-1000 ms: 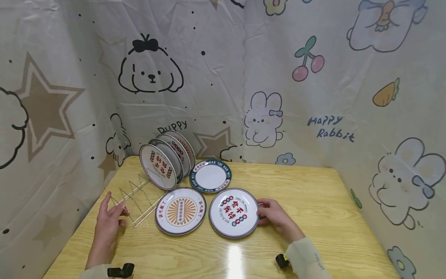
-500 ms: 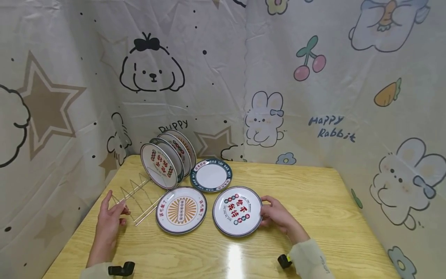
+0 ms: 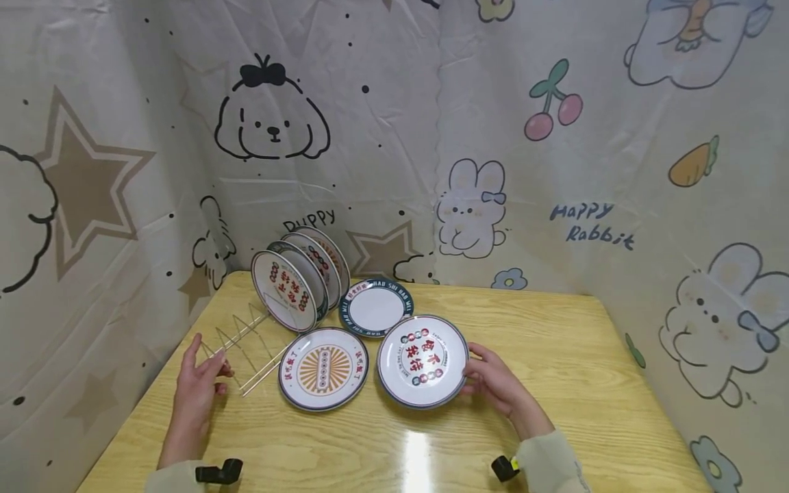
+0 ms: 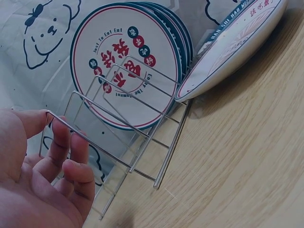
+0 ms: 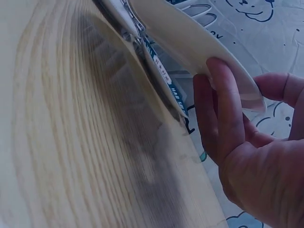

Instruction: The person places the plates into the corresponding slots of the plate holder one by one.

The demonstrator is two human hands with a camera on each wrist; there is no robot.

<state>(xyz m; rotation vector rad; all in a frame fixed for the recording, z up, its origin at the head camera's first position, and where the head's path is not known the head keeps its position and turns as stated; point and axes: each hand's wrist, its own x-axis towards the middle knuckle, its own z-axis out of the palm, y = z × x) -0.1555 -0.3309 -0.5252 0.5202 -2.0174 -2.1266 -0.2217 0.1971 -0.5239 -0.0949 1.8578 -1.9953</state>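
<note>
My right hand pinches the right rim of a white plate with red lettering. In the right wrist view this plate is tilted and off the table, thumb on one face and fingers beneath. My left hand grips the near end of a wire plate rack, thumb and fingers around its wire in the left wrist view. Several plates stand upright in the rack's far part. Just right of the rack lies a plate with an orange sunburst. Behind the held plate lies a green-rimmed plate.
The wooden table is bounded by a printed curtain at the back and sides. The rack's near slots hold no plates. A black wrist camera mount sits by the left sleeve, another by the right.
The right hand has raised the red-lettered plate off the table, moving it slightly right and away from me. The left hand stays on the rack. The head view has shifted a little.
</note>
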